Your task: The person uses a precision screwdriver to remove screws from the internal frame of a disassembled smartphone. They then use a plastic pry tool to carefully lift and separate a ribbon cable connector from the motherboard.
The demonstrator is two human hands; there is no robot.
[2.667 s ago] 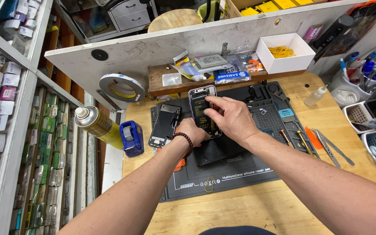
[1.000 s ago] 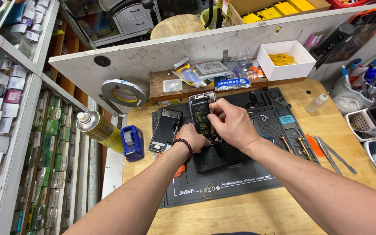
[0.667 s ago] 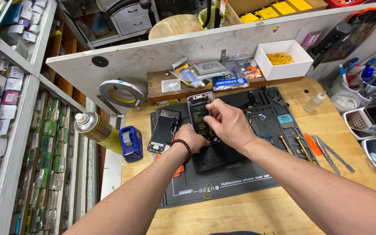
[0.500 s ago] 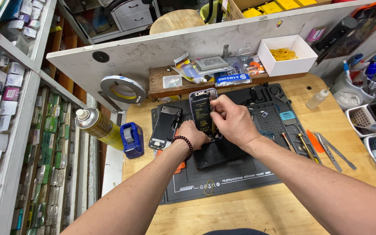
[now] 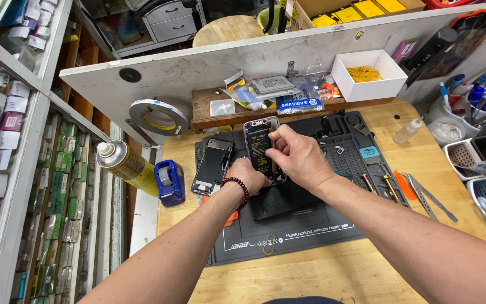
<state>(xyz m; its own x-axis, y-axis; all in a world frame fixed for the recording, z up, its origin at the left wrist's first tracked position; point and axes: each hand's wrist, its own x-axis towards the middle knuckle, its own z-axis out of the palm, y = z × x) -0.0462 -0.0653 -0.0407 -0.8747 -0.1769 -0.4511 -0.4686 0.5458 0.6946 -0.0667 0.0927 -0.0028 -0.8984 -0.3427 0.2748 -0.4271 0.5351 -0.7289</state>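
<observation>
An opened smartphone body (image 5: 259, 143) with its insides showing stands over the black silicone work mat (image 5: 305, 231). My left hand (image 5: 247, 175), with a bead bracelet on the wrist, grips the phone's lower end. My right hand (image 5: 298, 156) is closed on the phone's right side, fingertips pressed at its inner edge. A detached phone screen panel (image 5: 212, 166) lies flat on the mat just left of my hands.
A spray can (image 5: 124, 164), blue tape dispenser (image 5: 170, 181) and tape roll (image 5: 157, 115) stand at the left. A white box of rubber bands (image 5: 367, 73) and small packets sit on a back shelf. Tweezers and pry tools (image 5: 423, 194) lie right; bins (image 5: 479, 160) at far right.
Both hands stay on the phone; my right hand's fingers have shifted slightly along its right edge. The view wobbles a little, nothing else has moved.
</observation>
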